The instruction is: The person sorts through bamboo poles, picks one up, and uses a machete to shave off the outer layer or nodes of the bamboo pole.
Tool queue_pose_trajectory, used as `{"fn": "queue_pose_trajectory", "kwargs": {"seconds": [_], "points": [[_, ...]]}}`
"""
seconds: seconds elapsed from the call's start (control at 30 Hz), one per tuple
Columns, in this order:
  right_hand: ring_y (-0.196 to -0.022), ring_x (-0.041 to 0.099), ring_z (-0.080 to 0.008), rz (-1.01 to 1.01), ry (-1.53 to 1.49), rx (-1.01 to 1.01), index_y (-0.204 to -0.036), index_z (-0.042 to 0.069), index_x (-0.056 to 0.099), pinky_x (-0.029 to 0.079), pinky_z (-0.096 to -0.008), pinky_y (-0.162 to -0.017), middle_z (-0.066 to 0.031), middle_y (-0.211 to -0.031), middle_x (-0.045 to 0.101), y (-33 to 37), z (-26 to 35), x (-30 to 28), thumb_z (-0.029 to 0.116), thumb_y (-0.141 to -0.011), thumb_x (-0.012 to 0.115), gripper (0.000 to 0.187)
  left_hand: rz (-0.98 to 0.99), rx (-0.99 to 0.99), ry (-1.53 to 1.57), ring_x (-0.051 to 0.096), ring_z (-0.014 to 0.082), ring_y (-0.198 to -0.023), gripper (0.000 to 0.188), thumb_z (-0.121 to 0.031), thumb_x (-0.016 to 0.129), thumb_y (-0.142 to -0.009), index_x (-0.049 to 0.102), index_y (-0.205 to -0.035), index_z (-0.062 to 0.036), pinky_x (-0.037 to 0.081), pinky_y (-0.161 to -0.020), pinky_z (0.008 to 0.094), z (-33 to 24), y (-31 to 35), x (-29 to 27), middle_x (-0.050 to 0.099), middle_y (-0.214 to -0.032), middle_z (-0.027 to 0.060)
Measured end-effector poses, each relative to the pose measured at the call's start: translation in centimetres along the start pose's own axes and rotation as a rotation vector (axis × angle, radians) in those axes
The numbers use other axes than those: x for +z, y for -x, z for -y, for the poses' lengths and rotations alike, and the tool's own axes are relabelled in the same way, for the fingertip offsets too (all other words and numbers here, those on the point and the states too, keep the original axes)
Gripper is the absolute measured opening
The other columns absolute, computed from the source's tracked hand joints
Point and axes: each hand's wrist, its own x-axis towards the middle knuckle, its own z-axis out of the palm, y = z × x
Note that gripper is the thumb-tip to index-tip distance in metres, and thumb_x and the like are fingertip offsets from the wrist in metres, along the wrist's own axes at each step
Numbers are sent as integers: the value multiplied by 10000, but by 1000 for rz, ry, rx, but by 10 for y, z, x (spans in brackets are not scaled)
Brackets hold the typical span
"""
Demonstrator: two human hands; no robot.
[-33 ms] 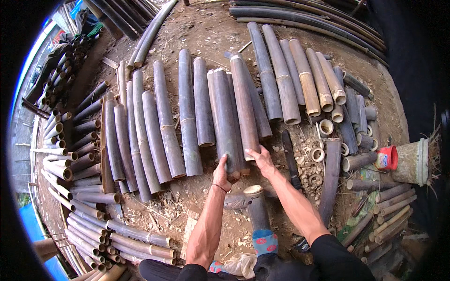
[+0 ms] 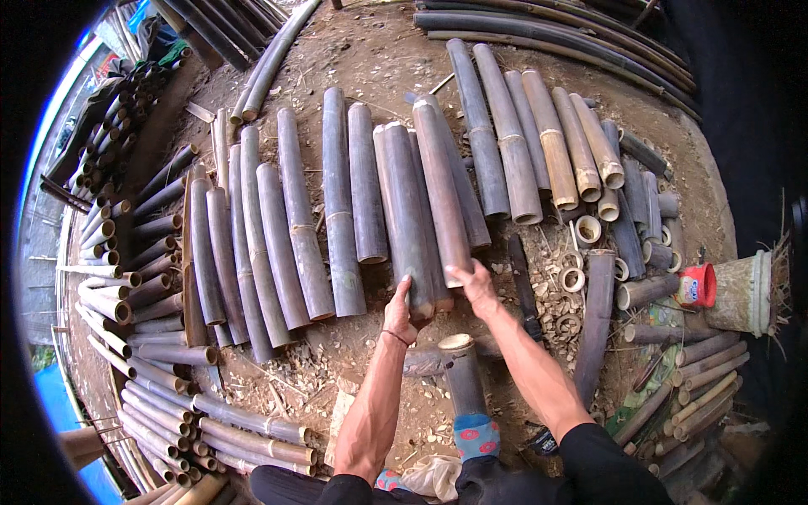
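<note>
Dark bamboo tubes lie side by side across the ground in front of me. My left hand is wrapped round the near end of a dark bamboo tube in the middle; its fingers are partly hidden. My right hand grips the near end of a brownish bamboo tube, thumb on top. That tube rests over its neighbours and slants up to the left. Between my forearms, close to my feet, stands a short bamboo piece with a pale cut rim.
More bamboo tubes spread left and right. Pale shavings and cut rings litter the dirt at right, by a long dark tool. A red container and a whitish bucket lie at far right. Stacked tubes crowd the left.
My right hand and the near end of its tube have shifted very slightly right. The whole view has moved by a few pixels; my left hand keeps its hold.
</note>
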Motion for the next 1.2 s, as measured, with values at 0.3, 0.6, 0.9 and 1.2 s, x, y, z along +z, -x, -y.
{"fn": "queue_pose_trajectory", "kwargs": {"seconds": [0.3, 0.6, 0.9, 1.2], "points": [[-1066, 588, -315, -58, 420, -98, -1228, -86, 464, 465, -370, -911, -262, -1169, 584, -16, 3, 9, 495, -754, 724, 794, -143, 228, 10, 654, 205, -822, 339, -295, 671, -872, 564, -1061, -35, 537, -672, 346, 3, -19, 4, 648, -1009, 94], [-1070, 556, -363, 155, -130, 254, -1446, 53, 221, 495, -461, -856, -204, -1338, 438, 7, -2, -19, 439, -810, 697, 883, -625, 418, 316, 242, 363, -1389, 923, -447, 700, -801, 190, -1467, -63, 303, -1096, 487, -48, 74, -125, 212, -1507, 201], [-1097, 514, -270, -24, -406, 291, -1294, 137, 443, 421, -527, -905, -87, -1244, 495, -21, 8, 37, 444, -824, 654, 600, -468, 308, 266, 387, 330, -1263, 705, -540, 634, -770, 447, -1353, -191, 265, -1037, 597, -108, 38, -93, 413, -1391, 118], [-1039, 501, -325, -212, 302, -38, -1212, -30, 433, 407, -447, -919, -218, -1127, 507, -15, -18, 15, 292, -788, 678, 586, -335, 435, 411, 451, 300, -1213, 571, -378, 651, -757, 530, -1254, -125, 269, -1066, 540, -109, 11, -96, 547, -1269, 95]]}}
